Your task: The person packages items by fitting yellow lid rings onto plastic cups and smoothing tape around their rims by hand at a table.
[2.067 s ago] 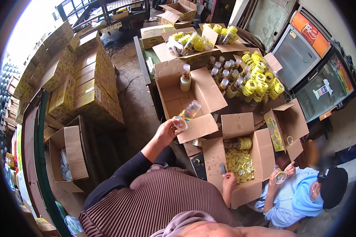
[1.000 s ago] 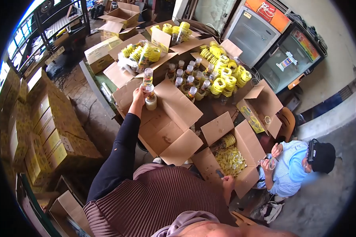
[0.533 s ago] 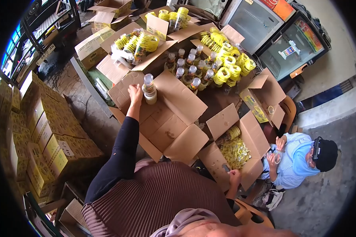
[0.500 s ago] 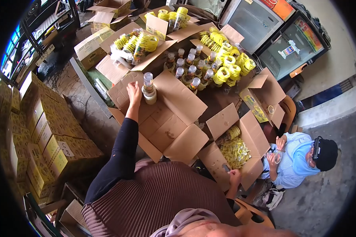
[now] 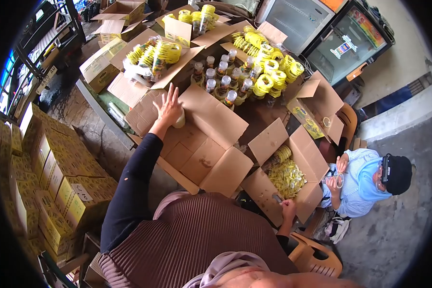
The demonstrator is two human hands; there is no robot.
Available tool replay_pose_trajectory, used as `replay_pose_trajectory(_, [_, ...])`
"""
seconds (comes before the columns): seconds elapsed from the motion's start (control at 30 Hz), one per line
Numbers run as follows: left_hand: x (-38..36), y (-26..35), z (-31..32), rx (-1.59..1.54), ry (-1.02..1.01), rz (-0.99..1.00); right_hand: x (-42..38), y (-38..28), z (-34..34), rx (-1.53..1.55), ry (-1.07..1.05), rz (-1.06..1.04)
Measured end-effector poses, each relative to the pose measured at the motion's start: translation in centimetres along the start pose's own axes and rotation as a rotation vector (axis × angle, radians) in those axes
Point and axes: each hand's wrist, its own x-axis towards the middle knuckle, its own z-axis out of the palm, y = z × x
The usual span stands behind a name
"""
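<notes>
My left hand (image 5: 169, 109), its fingers spread wide, is over the upper left end of a large open carton (image 5: 216, 115). It covers most of a clear-topped container (image 5: 180, 120), whose pale side shows beside the wrist. My right hand (image 5: 288, 208) is closed at the near edge of a smaller open carton (image 5: 263, 189), with a small flat grey object (image 5: 277, 198) sticking out of its fingers. Inside that carton lie a heap of small yellow-and-clear pieces (image 5: 287, 178) and a stack of yellow rings (image 5: 283, 153).
Several clear-capped containers (image 5: 222, 68) and yellow ring stacks (image 5: 276, 72) stand beyond the large carton. Another carton (image 5: 153, 62) holds more rings. At the right, a co-worker (image 5: 362, 182) holds a clear ring-shaped item. Yellow cartons (image 5: 77, 192) are piled left; glass-door coolers (image 5: 343, 45) stand behind.
My left hand has opened wide and moved over the container, hiding its clear top. My right hand still holds the grey object. The whole view has shifted slightly.
</notes>
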Motion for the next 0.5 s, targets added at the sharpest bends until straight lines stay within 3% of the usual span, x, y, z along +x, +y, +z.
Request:
replay_pose_trajectory(0.07, [1.6, -2.3, 1.4, 0.153, 0.108, 0.149, 0.2, -0.6, 0.0, 0.017, -0.001, 0.015])
replay_pose_trajectory(0.13, [1.6, -2.0, 1.0, 0.058, 0.055, 0.112, -0.2, -0.7, -0.3, -0.002, 0.001, -0.01])
replay_pose_trajectory(0.2, [1.3, -1.3, 0.5, 0.115, 0.073, 0.114, -0.3, -0.8, -0.5, -0.012, -0.001, 0.013])
replay_pose_trajectory(0.23, [1.3, -0.5, -0.5, 0.158, -0.049, 0.061, -0.3, -1.0, -0.4, -0.019, -0.005, 0.021])
replay_pose_trajectory(0.33, [1.9, 0.0, -1.1, 0.286, -0.079, 0.058, -0.6, -1.8, -0.8, 0.006, -0.001, 0.038])
replay_pose_trajectory(0.47, [2.8, 2.4, -1.0, 0.225, 0.215, 0.221, -0.8, -2.2, -1.0, -0.006, -0.013, 0.08])
replay_pose_trajectory(0.5, [2.9, 4.0, -1.4, 0.142, 0.185, 0.248, -0.7, -2.0, -0.8, -0.028, 0.003, 0.062])
